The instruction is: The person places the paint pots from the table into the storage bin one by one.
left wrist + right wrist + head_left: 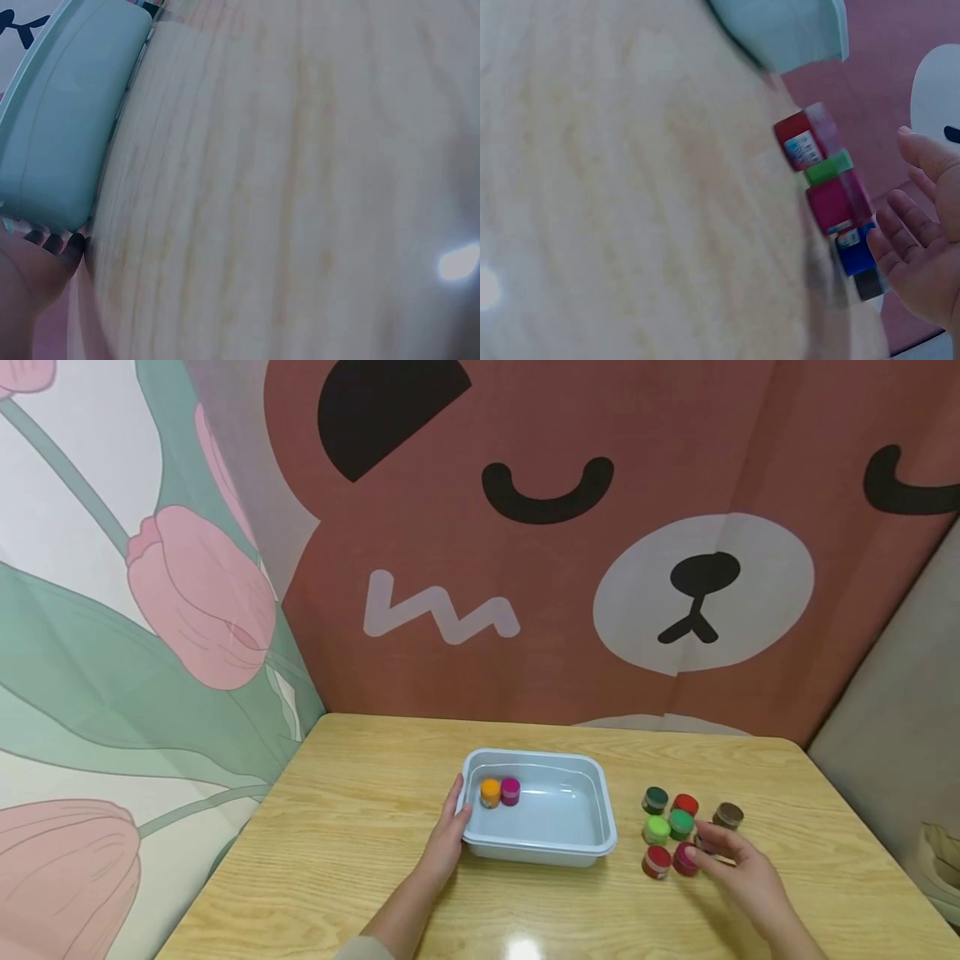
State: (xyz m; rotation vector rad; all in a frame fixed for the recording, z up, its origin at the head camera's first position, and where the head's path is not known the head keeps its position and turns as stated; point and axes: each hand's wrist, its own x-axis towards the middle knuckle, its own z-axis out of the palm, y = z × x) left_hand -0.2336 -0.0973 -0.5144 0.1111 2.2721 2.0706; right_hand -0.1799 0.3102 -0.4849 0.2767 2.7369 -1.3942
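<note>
A light blue plastic basin (536, 852) sits on the table, with an orange paint jar (490, 792) and a purple paint jar (510, 791) inside at its left end. My left hand (447, 835) holds the basin's left side, thumb at the rim and fingers along the outer wall. At the right, my right hand (746, 872) hovers over a group of small paint jars, fingers spread. Its thumb overlaps a magenta jar (683, 860) in the head view. A blue jar (856, 251) is mostly hidden behind this hand in the head view.
Around the right hand stand a dark red jar (657, 862), a light green jar (656, 830), a green jar (681, 823), a dark green jar (655, 800), a red jar (685, 805) and a brown jar (728, 815). A bear-patterned curtain (450, 685) hangs behind the wooden table (360, 777).
</note>
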